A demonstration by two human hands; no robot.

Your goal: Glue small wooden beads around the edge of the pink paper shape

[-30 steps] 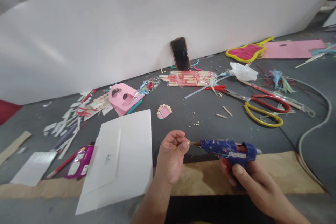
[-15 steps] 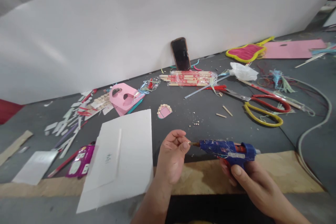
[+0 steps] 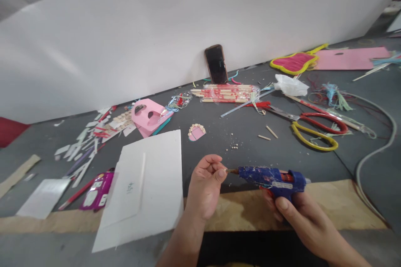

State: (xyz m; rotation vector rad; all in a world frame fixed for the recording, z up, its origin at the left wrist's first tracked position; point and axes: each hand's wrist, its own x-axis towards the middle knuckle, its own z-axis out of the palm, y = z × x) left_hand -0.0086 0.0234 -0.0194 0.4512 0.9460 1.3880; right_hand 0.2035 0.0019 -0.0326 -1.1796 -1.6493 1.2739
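Note:
My right hand (image 3: 300, 212) grips a blue hot glue gun (image 3: 266, 176) by its handle, its nozzle pointing left. At the nozzle tip, my left hand (image 3: 206, 183) has thumb and forefinger pinched together; whatever lies between them is too small to make out. Beyond the hands is a small pink arch-shaped piece (image 3: 197, 133) edged with pale beads or wood bits. Tiny round pieces (image 3: 234, 147) are scattered to the right of it, and two short wooden sticks (image 3: 271, 132) lie farther right.
A white foam board (image 3: 159, 175) lies at left, near a purple box (image 3: 100, 190) and a pink cut-out (image 3: 148, 119). Red-and-yellow scissors (image 3: 316, 131) rest at right, with a grey cable (image 3: 376, 150) curving past. A phone (image 3: 216, 64) leans on the wall behind packed sticks (image 3: 225, 94).
Almost nothing differs. Both hands and the glue gun hold their places, with only a very slight shift of the whole view.

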